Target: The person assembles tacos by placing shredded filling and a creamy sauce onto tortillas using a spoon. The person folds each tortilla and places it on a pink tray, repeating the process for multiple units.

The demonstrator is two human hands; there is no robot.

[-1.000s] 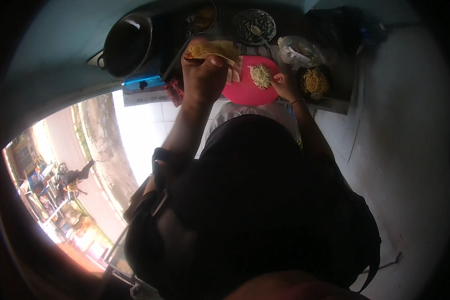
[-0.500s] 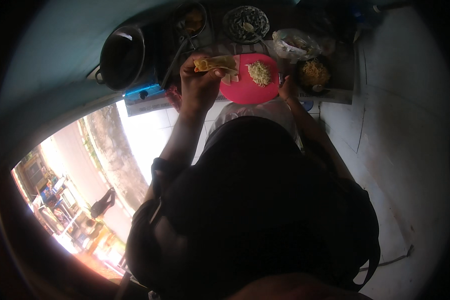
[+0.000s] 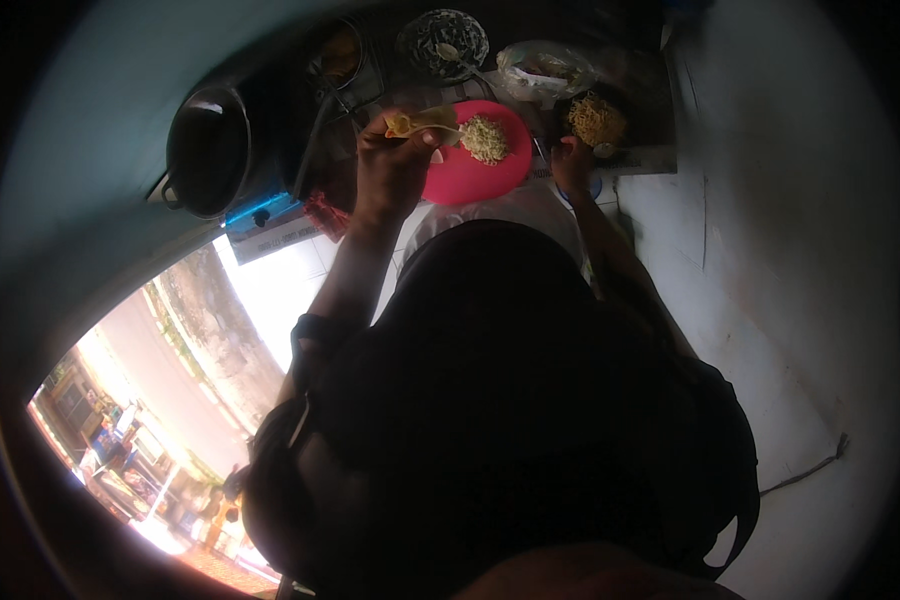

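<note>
The left hand is raised just left of the round pink board, its grip closed around a folded pale-yellow wrapper. Orange filling shows at the wrapper's left end; its far end is pale and hard to part from the board behind. A heap of pale shreds lies on the board, whose left edge is partly covered by that hand. The right hand is right of the board, just below a noodle-like heap; its fingers are dark and bunched, so I cannot tell whether its grip holds anything. Behind lie a clear bag, contents blurred by the plastic, and a white-smeared bowl. The big pot's inside is too dark to read
</note>
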